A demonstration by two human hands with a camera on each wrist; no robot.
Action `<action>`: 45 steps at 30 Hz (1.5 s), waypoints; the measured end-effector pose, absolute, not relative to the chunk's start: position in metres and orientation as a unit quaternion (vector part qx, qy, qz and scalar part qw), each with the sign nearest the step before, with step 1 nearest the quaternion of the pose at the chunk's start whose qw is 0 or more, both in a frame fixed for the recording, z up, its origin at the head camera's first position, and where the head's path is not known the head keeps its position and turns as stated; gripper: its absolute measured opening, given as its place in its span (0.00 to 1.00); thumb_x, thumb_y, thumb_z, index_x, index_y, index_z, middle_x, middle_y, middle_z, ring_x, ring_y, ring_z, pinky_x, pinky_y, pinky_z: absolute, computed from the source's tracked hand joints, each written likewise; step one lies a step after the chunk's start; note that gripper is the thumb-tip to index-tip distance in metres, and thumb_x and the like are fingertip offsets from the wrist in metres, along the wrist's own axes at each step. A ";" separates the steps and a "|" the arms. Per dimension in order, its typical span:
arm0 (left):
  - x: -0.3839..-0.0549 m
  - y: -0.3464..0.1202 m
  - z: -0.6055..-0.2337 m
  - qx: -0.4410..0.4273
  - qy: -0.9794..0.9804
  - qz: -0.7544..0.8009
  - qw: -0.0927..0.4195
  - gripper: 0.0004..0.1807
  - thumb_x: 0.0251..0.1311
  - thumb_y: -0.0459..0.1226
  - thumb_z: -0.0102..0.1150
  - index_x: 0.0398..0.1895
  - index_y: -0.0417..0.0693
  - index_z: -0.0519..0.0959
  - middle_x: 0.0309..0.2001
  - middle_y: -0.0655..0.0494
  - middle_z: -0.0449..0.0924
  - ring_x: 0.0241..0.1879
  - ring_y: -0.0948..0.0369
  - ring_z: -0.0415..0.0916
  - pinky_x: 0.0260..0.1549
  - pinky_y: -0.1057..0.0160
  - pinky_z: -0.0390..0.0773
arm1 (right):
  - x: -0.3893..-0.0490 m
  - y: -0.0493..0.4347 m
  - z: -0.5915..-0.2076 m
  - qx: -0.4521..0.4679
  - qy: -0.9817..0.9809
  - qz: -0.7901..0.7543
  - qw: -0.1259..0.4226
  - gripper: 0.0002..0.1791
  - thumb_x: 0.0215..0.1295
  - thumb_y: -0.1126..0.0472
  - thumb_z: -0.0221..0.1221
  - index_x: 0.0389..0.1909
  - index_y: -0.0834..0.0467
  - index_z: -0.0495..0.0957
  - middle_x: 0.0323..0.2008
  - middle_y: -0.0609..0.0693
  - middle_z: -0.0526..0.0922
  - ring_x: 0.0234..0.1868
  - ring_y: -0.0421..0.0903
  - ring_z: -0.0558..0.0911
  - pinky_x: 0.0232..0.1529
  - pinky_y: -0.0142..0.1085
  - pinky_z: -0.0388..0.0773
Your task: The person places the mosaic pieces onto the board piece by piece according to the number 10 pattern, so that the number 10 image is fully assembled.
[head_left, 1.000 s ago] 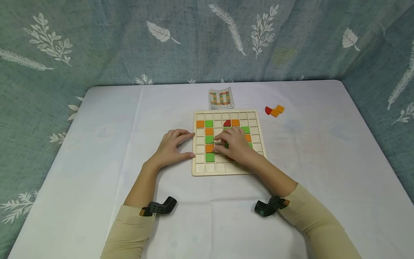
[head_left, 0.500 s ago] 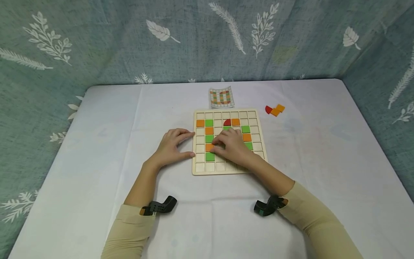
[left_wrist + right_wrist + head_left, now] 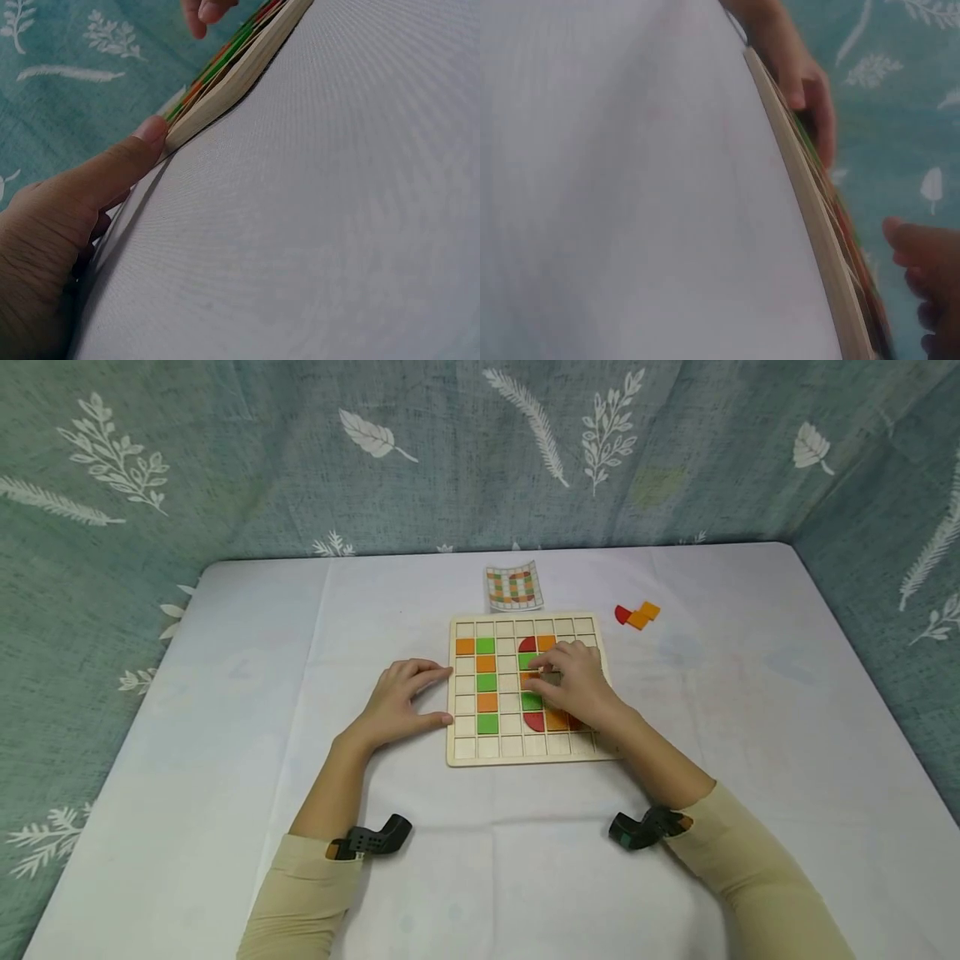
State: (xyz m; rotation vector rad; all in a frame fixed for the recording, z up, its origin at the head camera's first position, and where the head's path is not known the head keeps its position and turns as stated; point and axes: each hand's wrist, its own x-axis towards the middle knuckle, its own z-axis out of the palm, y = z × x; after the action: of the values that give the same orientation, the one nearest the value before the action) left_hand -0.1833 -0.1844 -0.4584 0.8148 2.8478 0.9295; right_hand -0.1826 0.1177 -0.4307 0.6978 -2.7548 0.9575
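My left hand lies at the left edge of a wooden grid board, its index finger and thumb spread apart with tips at the rim. In the left wrist view the thumb rests against the board's side. My right hand hovers over the board's right half, fingers bent loosely and thumb apart from them, with no tile showing between. Left of it are a green tile and a red quarter-round tile. A column of green and orange tiles fills cells further left. The right hand hides several cells.
Behind the board lies a card printed with a coloured grid pattern. At the back right, a loose red quarter-round piece lies against two orange squares. A white cloth covers the table; a leaf-print curtain hangs behind.
My right hand has moved right across the board from beside the left tile column, uncovering tiles in the middle and at the lower row. My left hand has stayed at the edge.
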 end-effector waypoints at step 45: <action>-0.186 -0.186 -0.460 0.265 0.916 0.300 0.017 0.38 0.47 0.54 0.69 0.63 0.54 0.72 0.57 0.53 0.69 0.58 0.53 0.61 0.57 0.49 0.57 | -0.224 0.221 -0.443 0.045 -0.964 0.253 0.069 0.19 0.57 0.71 0.45 0.44 0.60 0.80 0.48 0.64 0.74 0.48 0.63 0.63 0.49 0.56 0.53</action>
State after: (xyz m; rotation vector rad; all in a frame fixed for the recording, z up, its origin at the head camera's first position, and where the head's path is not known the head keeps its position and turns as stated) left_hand -0.1857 -0.1864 -0.4597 0.8247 2.8482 0.9320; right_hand -0.2242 0.2213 -0.4426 0.1343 -2.9016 0.7615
